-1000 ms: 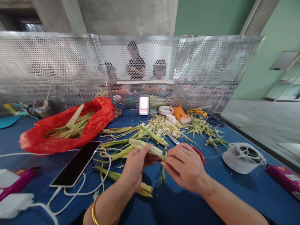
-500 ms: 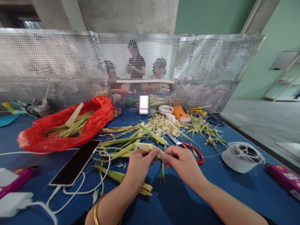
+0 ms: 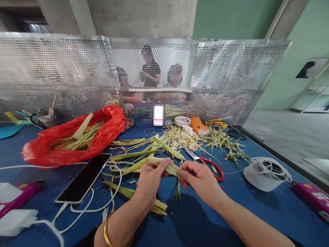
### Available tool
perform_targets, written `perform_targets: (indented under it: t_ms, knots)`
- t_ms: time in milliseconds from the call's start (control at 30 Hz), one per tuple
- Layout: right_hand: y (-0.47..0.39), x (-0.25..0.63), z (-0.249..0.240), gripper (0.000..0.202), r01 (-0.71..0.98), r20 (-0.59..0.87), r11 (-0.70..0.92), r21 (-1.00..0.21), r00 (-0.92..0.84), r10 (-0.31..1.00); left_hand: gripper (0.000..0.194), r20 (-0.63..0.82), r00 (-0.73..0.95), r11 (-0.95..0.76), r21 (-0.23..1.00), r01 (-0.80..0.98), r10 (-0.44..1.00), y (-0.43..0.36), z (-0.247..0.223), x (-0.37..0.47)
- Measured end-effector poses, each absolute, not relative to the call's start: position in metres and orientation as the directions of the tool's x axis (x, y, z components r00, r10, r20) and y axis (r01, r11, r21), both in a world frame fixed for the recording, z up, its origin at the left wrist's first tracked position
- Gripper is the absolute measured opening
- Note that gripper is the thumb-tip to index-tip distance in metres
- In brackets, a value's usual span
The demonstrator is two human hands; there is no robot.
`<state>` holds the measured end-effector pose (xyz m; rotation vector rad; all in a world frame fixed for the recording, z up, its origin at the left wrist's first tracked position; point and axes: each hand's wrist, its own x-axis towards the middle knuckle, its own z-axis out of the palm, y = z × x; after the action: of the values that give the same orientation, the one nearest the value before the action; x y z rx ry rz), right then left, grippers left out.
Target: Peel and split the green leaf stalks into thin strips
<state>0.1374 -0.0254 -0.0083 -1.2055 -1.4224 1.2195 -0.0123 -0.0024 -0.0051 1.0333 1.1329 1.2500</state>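
Observation:
A pale green husk strip (image 3: 171, 168) stretches between my two hands above the blue table. My left hand (image 3: 152, 178) pinches its left part between thumb and fingers. At the strip's right end, my right hand (image 3: 196, 176) grips it with thumb and forefinger. Thin green leaf tips hang below the strip, between the hands. Behind my right hand lie scissors with red handles (image 3: 218, 171), their blades pointing up and left. Long green husks (image 3: 168, 148) lie just beyond my hands, and another husk (image 3: 160, 207) is partly hidden by my left forearm.
A red plastic bag (image 3: 36, 148) of husks and a phone (image 3: 84, 178) with white cables lie left. Husk scraps (image 3: 177, 135), a tape roll (image 3: 182, 120) and an orange packet (image 3: 198, 125) are behind. White twine (image 3: 266, 175) sits right. People are beyond the perforated screen (image 3: 226, 68).
My left hand has shifted slightly left along the strip, so more of it shows between my hands. The strip's visible surface has turned. The view has shifted slightly.

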Motion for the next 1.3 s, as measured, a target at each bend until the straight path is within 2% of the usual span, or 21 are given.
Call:
perform_targets:
  t_ms: [233, 333, 400, 467, 533, 600, 767, 1067, 1300]
  knots:
    - [-0.025, 0.143, -0.004, 0.025, 0.111, 0.016, 0.031, -0.993, -0.129, 0.991, 0.021, -0.006, -0.141, -0.019, 0.984, -0.175, 0.99, 0.014, -0.001, -0.029]
    - [-0.025, 0.144, -0.001, 0.028, 0.068, 0.031, 0.036, -0.997, -0.072, 0.997, 0.037, 0.0, -0.27, -0.078, 0.958, -0.276, 0.963, 0.018, 0.0, -0.034]
    - [-0.025, 0.144, -0.001, 0.031, 0.031, 0.054, 0.054, -0.998, -0.013, 0.998, 0.049, -0.027, -0.296, -0.089, 0.924, -0.372, 0.955, 0.016, 0.001, -0.032]
    - [-0.025, 0.141, -0.002, 0.033, 0.006, 0.074, 0.074, -0.997, 0.025, 0.997, 0.049, -0.054, -0.187, -0.021, 0.926, -0.378, 0.981, 0.009, -0.001, -0.025]
    - [-0.027, 0.137, -0.005, 0.034, 0.01, 0.078, 0.078, -0.997, 0.017, 0.997, 0.038, -0.101, 0.016, 0.101, 0.958, -0.269, 0.995, 0.0, -0.003, -0.016]
    - [-0.029, 0.132, -0.009, 0.035, 0.045, 0.076, 0.077, -0.996, -0.02, 0.997, 0.031, -0.131, 0.115, 0.149, 0.975, -0.167, 0.985, -0.008, -0.007, -0.008]
    - [-0.033, 0.126, -0.016, 0.035, 0.148, 0.076, 0.085, -0.985, -0.063, 0.995, 0.024, -0.136, 0.047, 0.141, 0.982, -0.125, 0.99, -0.012, -0.01, -0.006]
    - [-0.03, 0.127, -0.018, 0.036, 0.088, -0.027, -0.018, -0.996, -0.097, 0.995, 0.021, -0.133, 0.01, 0.133, 0.984, -0.118, 0.991, -0.003, -0.01, -0.012]
    - [-0.032, 0.127, -0.016, 0.038, 0.143, 0.022, 0.032, -0.989, -0.071, 0.997, 0.021, -0.15, 0.106, 0.167, 0.972, -0.167, 0.983, -0.01, -0.006, -0.01]
